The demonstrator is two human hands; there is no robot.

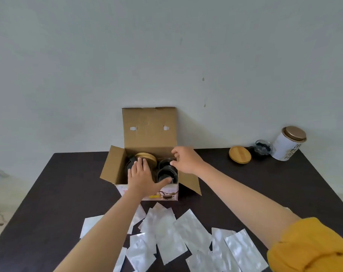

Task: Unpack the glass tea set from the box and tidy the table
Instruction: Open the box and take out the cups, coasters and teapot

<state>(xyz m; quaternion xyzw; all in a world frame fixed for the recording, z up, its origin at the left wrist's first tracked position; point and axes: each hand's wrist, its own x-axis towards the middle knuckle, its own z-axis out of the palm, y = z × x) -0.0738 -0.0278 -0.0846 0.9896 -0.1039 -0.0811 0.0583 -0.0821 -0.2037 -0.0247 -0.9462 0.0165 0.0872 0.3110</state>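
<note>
An open cardboard box (pixel 149 132) stands at the middle of the dark table, its lid upright against the wall. Inside sit a glass teapot with a round bamboo lid (pixel 147 156) on the left and stacked glass cups (pixel 166 173) on the right. My left hand (pixel 142 177) lies flat with spread fingers over the teapot, its thumb reaching toward the cups. My right hand (pixel 185 160) hovers at the box's right rim, fingers curled over the cups; I see nothing held in it.
Several silvery foil packets (pixel 166 228) lie scattered on the table (pixel 58 183) in front of the box. At the back right stand a bamboo lid (pixel 239 154), a small glass cup (pixel 263 147) and a white tin with a bronze lid (pixel 288 143).
</note>
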